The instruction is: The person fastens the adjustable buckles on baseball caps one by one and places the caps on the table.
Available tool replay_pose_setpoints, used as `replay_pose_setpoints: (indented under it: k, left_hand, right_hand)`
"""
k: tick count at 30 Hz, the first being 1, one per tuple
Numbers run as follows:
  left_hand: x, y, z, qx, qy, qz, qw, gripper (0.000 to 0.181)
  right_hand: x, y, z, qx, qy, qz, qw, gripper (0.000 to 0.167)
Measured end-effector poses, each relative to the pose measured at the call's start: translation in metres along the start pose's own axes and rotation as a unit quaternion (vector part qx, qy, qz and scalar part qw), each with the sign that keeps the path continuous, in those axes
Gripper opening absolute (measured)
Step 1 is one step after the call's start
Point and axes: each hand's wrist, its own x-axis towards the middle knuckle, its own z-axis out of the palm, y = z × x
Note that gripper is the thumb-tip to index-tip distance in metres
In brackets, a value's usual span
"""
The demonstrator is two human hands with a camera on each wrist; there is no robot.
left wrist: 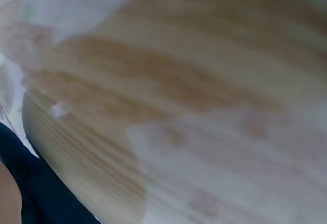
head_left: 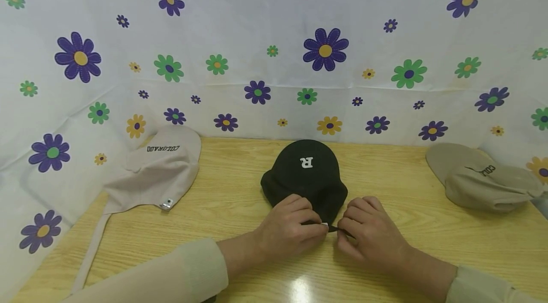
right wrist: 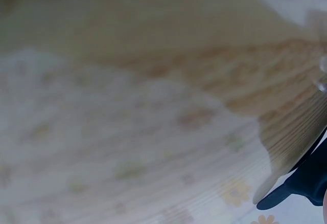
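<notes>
Behind the table (head_left: 231, 184): white cloth (head_left: 274, 17) patterned with purple, green and yellow flowers, filling the head view's 12 o'clock
Table: pale wood grain running beneath three caps; both wrist views show it only blurred
Sleeves (head_left: 171, 269): cream, reaching in from 7 and 5 o'clock
Pale pink cap (head_left: 158, 174): at 9 o'clock from the black cap (head_left: 306, 181), COLORADO reading upside down, a long band (head_left: 91, 255) trailing toward 7 o'clock
Tan cap (head_left: 471, 189): at 3 o'clock from the black cap, brim toward 10 o'clock, lettering creased
Black cap: mid-table, between the other two, well apart from both
Left hand (head_left: 293, 224): at the black cap's 6 o'clock, fingers curled, holding the black strap (head_left: 333, 229)
Right hand (head_left: 370, 234): at its 4 o'clock, pinching the black strap
Black strap: a narrow strip bridging both hands
White R (head_left: 306, 162): upside down on the black cap
Metal clasp (head_left: 168, 204): at the pale pink cap's 5 o'clock edge
White tag (head_left: 324, 224): by the left hand's fingertips
</notes>
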Motion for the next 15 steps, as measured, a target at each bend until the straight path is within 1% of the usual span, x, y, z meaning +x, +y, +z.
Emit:
replay_pose_setpoints:
  k: [7,15]
  left_hand:
    - [0.0001,-0.0002,-0.0001,-0.001,0.0,-0.001,1.0,0.005]
    - [0.0002,-0.0004,0.0,0.003,0.004,0.0,1.0,0.005]
  right_hand:
    - [-0.0006,0.0004,-0.0004,-0.001,-0.008,0.01,0.9999,0.032]
    - [-0.0001,0.0002,0.0004,-0.01,0.011,0.008,0.9999,0.03]
